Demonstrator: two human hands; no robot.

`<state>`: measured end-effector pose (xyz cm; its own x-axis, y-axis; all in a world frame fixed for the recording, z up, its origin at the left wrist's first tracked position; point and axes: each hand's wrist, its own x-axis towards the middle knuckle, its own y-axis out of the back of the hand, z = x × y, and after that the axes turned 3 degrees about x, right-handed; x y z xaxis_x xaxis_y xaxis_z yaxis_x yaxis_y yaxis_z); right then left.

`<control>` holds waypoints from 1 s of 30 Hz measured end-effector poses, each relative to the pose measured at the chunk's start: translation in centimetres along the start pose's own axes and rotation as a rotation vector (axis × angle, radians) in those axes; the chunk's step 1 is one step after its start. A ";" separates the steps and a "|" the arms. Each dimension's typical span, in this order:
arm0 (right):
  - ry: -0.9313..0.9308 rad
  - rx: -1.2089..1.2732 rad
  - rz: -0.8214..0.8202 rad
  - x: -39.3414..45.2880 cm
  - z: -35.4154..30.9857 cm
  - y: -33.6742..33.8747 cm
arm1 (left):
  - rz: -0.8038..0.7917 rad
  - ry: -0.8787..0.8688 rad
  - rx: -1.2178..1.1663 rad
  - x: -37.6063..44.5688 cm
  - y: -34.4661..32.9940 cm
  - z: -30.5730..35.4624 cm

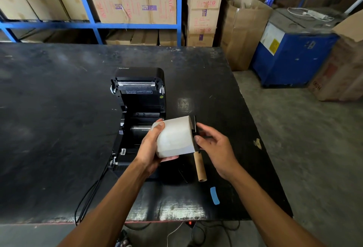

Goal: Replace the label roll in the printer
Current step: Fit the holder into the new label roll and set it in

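Observation:
A black label printer point(137, 109) stands on the dark table point(59, 128) with its lid tilted open and its roll bay bare. Just right of the bay, above the table, my left hand point(151, 148) grips a full white label roll point(174, 136) from its left end. My right hand point(214, 148) pinches a black spindle piece point(195, 132) pressed against the roll's right end. An empty brown cardboard core point(200, 166) lies on the table under my right hand.
A blue strip of tape point(214, 195) sticks to the table near its front edge. Black cables point(88, 193) run off the front left of the printer. Blue shelving point(125, 24) with cartons stands behind; a blue machine point(292, 54) and open boxes stand at right.

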<state>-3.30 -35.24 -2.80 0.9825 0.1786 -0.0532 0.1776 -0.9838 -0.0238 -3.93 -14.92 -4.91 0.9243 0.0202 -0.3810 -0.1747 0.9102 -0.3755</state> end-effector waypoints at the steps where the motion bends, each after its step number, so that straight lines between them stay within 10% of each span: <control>1: -0.007 -0.009 0.011 0.0 0.1 -0.1 | 0.001 0.002 0.006 -0.1 0.0 0.1; 30: -0.029 -0.113 0.015 0.2 -0.7 -1.0 | -0.025 -0.008 0.015 -0.2 0.7 0.1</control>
<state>-3.21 -34.26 -2.13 0.9833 0.1627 -0.0821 0.1698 -0.9814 0.0893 -4.22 -14.24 -5.04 0.9309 0.0004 -0.3652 -0.1463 0.9167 -0.3719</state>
